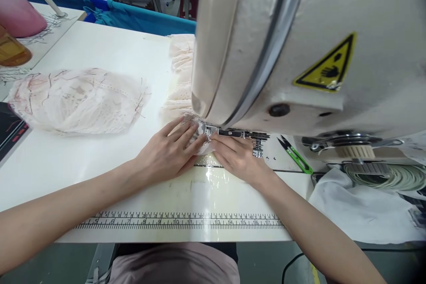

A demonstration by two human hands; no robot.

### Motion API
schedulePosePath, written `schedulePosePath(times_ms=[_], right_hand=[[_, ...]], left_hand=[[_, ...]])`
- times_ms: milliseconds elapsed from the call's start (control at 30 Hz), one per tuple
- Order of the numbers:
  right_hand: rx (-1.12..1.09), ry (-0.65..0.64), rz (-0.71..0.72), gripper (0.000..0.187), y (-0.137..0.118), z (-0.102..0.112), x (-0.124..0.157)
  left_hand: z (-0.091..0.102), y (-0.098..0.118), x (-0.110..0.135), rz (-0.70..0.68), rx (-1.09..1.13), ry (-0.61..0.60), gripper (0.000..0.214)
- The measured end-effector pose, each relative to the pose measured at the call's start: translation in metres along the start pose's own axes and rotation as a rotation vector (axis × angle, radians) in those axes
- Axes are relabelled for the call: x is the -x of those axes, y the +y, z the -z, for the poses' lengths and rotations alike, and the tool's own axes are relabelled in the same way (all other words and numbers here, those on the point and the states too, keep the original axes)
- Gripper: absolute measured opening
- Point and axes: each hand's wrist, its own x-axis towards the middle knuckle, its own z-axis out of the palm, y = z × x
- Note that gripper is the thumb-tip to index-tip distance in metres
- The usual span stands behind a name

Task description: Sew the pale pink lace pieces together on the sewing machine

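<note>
A pale pink ruffled lace fabric (pixel 181 80) runs along the left of the sewing machine head (pixel 229 44) and down under its needle area. My left hand (pixel 173 146) lies flat on the fabric's near end, fingers spread, left of the presser foot (pixel 210 129). Close on the other side, my right hand (pixel 238 155) has its fingers pressed together on the fabric's edge, partly behind the machine's metal thread-tension part (pixel 258 144). The machine head hides the needle and part of the fabric.
A gathered sheer pink piece (pixel 80 102) with loose threads lies at left. Green thread snips (pixel 296 155) rest right of my right hand. White cloth (pixel 362 208) lies at the right edge. A printed ruler (pixel 179 221) follows the table's front. A pink thread cone (pixel 20 9) stands back left.
</note>
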Motion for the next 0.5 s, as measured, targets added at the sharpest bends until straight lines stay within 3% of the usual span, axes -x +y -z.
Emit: schedulePosePath(times_ms=[233, 367, 500], right_hand=[[-0.031, -0.102, -0.045, 0.018, 0.0034, -0.0003, 0.0022], [-0.092, -0.054, -0.093, 0.025, 0.0064, -0.0059, 0.0062], [-0.055, -0.064, -0.070, 0.024, 0.0066, -0.0070, 0.0072]], left_hand=[[0.0000, -0.0017, -0.0017, 0.033, 0.036, -0.006, 0.033], [-0.0025, -0.0033, -0.0021, 0.064, 0.078, -0.034, 0.033], [-0.0047, -0.0058, -0.0012, -0.029, 0.036, 0.065, 0.027]])
